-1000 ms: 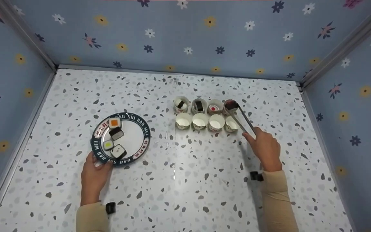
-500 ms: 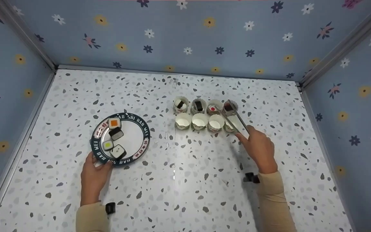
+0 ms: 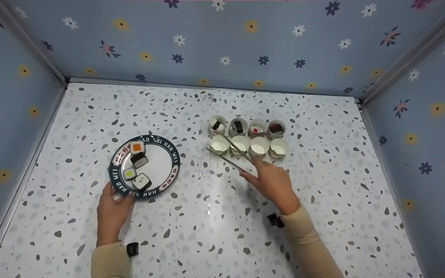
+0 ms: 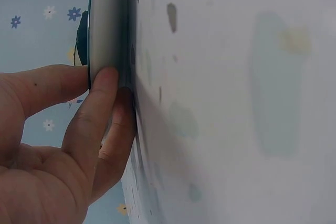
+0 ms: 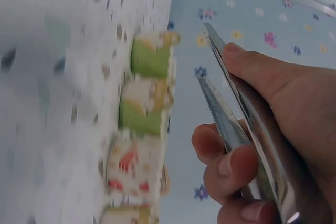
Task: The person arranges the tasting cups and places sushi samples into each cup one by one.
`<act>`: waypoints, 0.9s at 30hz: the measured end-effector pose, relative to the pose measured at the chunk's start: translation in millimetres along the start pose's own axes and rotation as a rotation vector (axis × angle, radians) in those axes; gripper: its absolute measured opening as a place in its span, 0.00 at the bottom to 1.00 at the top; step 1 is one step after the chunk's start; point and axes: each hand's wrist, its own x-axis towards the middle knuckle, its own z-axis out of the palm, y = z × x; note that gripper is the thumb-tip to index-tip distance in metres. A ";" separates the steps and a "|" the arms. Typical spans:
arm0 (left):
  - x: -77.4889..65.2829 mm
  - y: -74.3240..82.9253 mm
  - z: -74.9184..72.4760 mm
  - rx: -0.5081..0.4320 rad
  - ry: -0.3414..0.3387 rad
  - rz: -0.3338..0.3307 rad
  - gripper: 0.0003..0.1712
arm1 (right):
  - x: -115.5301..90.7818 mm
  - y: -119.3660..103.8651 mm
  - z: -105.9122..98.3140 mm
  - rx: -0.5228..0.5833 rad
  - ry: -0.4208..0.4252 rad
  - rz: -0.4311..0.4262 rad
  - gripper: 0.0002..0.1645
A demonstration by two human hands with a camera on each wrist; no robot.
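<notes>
My left hand [image 3: 115, 212] holds the near-left rim of a round plate [image 3: 160, 162] with a dark lettered border. In the left wrist view, the thumb and fingertips meet the plate's edge [image 4: 107, 30]. Several sushi pieces lie along the plate's left side, among them one with an orange centre [image 3: 137, 147] and a dark-topped one [image 3: 140, 159]. My right hand [image 3: 274, 183] grips metal tongs [image 3: 238, 148], their arms spread and nothing between the tips. The tongs extend over the front row of paper cups [image 3: 259, 146]. In the right wrist view the tongs [image 5: 247, 108] stand above the cups' level.
Behind the front row stands a second row of paper cups, each with a piece inside: a white one with a dark strip [image 3: 217, 124], a black one [image 3: 238, 126], a red-dotted one [image 3: 256, 130] and a dark reddish one [image 3: 276, 128]. Flowered walls enclose the speckled table [image 3: 191, 231].
My right hand has moved left with the tongs, from the back-right cup to over the front-left cups. The dark reddish piece stays in its cup. The left hand and plate have not moved.
</notes>
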 end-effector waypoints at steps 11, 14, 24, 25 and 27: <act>0.4 1.1 2.5 0.011 0.017 0.014 0.47 | 10.3 -57.2 22.3 0.003 -0.086 -0.148 0.30; 1.1 1.5 2.4 0.006 0.012 0.003 0.47 | 12.8 -70.1 27.6 0.014 -0.113 -0.173 0.31; 0.1 2.3 0.5 -0.010 0.011 -0.001 0.47 | 30.3 -121.9 48.3 0.034 -0.118 -0.225 0.28; 0.0 2.3 0.3 -0.006 0.009 -0.004 0.48 | 32.3 -127.0 50.4 0.034 -0.113 -0.228 0.28; -0.4 1.9 -0.1 0.000 0.005 -0.010 0.48 | 35.9 -135.9 54.8 0.026 -0.099 -0.235 0.28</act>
